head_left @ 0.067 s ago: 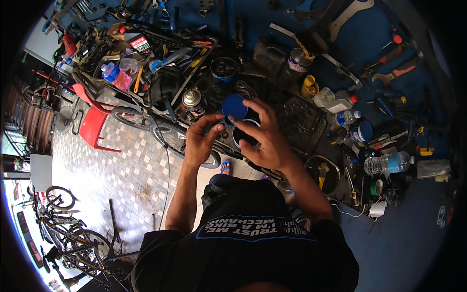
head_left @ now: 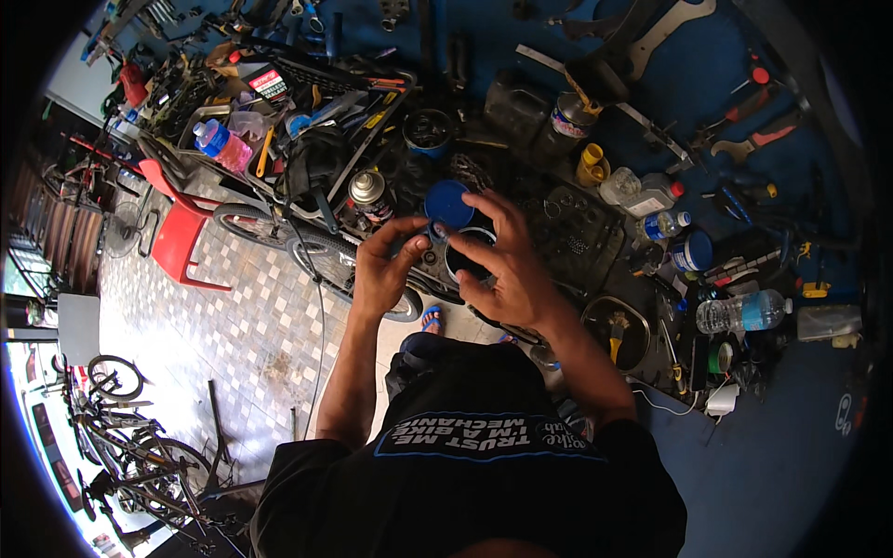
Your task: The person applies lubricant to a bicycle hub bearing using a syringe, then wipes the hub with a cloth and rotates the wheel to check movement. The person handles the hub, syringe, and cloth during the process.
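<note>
My left hand (head_left: 383, 270) pinches a small round part (head_left: 433, 230) between thumb and fingertips; it looks dark and ring-like, too small to name surely. Against it rests the index fingertip of my right hand (head_left: 510, 265), with something bluish on the tip. The right thumb stays apart and the other fingers are spread. Just beyond the fingers lies a round blue lid (head_left: 448, 202). Partly hidden under my right hand is an open tub (head_left: 456, 265) with a pale rim and dark inside.
A spray can (head_left: 369, 195) stands left of the lid, and a dark blue tub (head_left: 429, 133) behind it. On the right are a tray with a brush (head_left: 616, 337) and several bottles (head_left: 744, 312). A bicycle wheel (head_left: 251, 226) and red chair (head_left: 181, 232) are at left.
My right index fingertip has shifted slightly left on the small round part. My left hand keeps its pinch in the same place.
</note>
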Demonstrator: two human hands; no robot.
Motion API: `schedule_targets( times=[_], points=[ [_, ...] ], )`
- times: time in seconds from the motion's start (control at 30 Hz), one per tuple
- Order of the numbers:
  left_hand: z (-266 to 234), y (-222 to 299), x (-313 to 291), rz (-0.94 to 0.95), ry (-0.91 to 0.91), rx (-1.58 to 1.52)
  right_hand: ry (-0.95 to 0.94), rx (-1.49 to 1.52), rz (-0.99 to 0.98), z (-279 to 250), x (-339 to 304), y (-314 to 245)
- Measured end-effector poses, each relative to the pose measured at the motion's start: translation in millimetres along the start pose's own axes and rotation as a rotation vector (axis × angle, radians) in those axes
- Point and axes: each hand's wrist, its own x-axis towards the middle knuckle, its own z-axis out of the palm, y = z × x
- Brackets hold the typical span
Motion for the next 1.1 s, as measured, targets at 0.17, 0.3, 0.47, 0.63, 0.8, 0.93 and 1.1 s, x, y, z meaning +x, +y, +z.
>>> schedule_targets(
  times=[0.17, 0.3, 0.47, 0.63, 0.8, 0.93, 1.1],
  points=[
    [-7, -10, 6, -0.058, 0.105, -0.134, -0.024, 0.206, 0.032, -10, -8, 15],
    [-11, -14, 12, -0.052, 0.175, -0.188, 0.004, -0.136, 0.106, -3, -25, 48],
    [-16, -24, 14, -0.063, 0.193, -0.205, -0.253, -0.412, 0.121, 43, -60, 65],
    [-15, -30, 12, -0.071, 0.191, -0.221, -0.241, -0.479, 0.126, 59, -66, 63],
    [-21, -36, 12, -0.097, 0.186, -0.195, -0.131, -0.465, 0.129, 63, -69, 65],
    [-22, -35, 13, -0.099, 0.199, -0.163, -0.057, -0.285, 0.258, 53, -67, 77],
    [-20, -35, 14, -0.101, 0.191, -0.187, -0.178, -0.366, 0.242, 37, -90, 89]
  ],
)
